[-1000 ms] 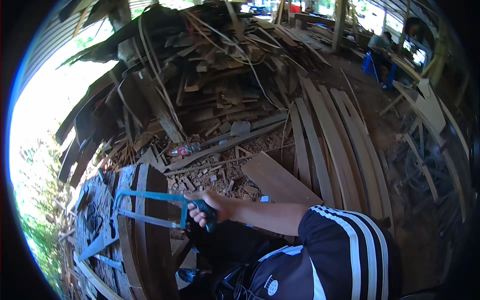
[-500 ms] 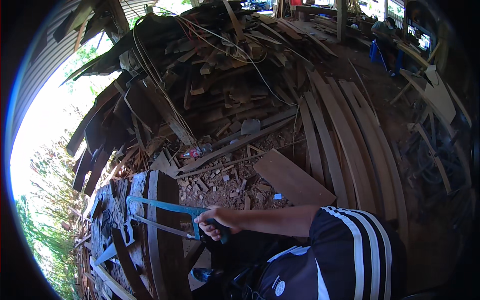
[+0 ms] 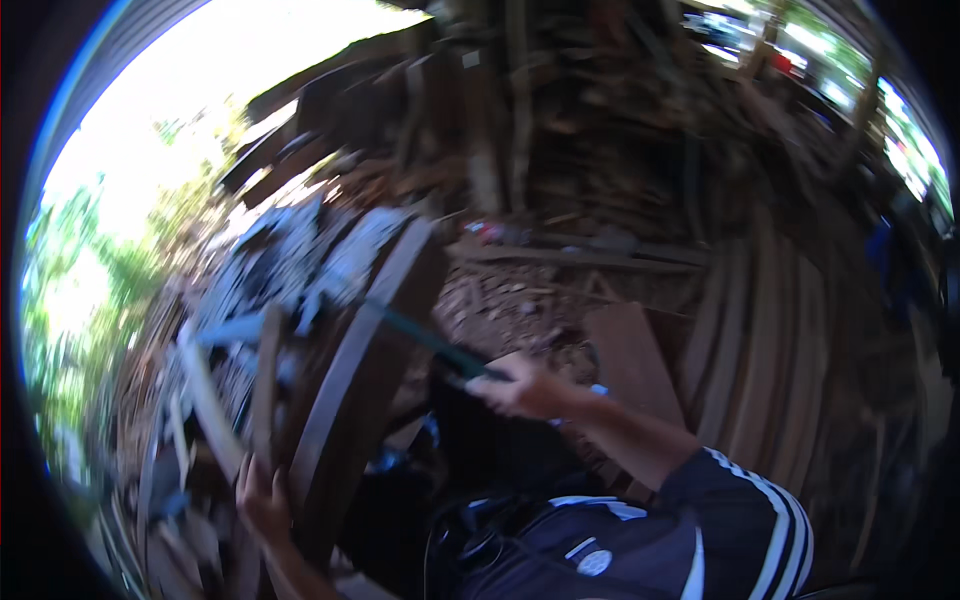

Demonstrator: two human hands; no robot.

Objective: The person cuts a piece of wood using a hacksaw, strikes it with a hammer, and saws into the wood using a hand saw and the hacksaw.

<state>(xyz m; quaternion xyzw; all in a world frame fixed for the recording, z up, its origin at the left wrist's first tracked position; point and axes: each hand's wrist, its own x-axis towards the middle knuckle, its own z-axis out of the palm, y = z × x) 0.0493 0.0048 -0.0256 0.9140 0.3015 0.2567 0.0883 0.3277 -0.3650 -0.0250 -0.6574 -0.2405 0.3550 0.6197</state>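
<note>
My right hand [image 3: 520, 388] is closed on the handle of a hacksaw with a green frame [image 3: 425, 338]. The saw reaches left to a thick squared timber [image 3: 345, 385], its far end over the timber's pale edge; blur hides whether the blade touches. Lower left, my left hand [image 3: 263, 503] has its fingers stretched and apart, at the lower end of a narrow wooden strip [image 3: 267, 375]. A handsaw [image 3: 245, 330], smeared by motion, lies on the weathered wood beyond that strip.
A wide brown board [image 3: 635, 360] lies on the chip-strewn ground, with several long planks [image 3: 765, 345] to its right. Stacked scrap wood [image 3: 600, 150] rises behind. A pale curved strip [image 3: 208, 395] lies left of my left hand. Green plants [image 3: 80, 270] border the left side.
My view has turned left, blurring the scene. My left hand has come into view at the wooden strip. My right hand still grips the hacksaw, whose frame now appears more edge-on.
</note>
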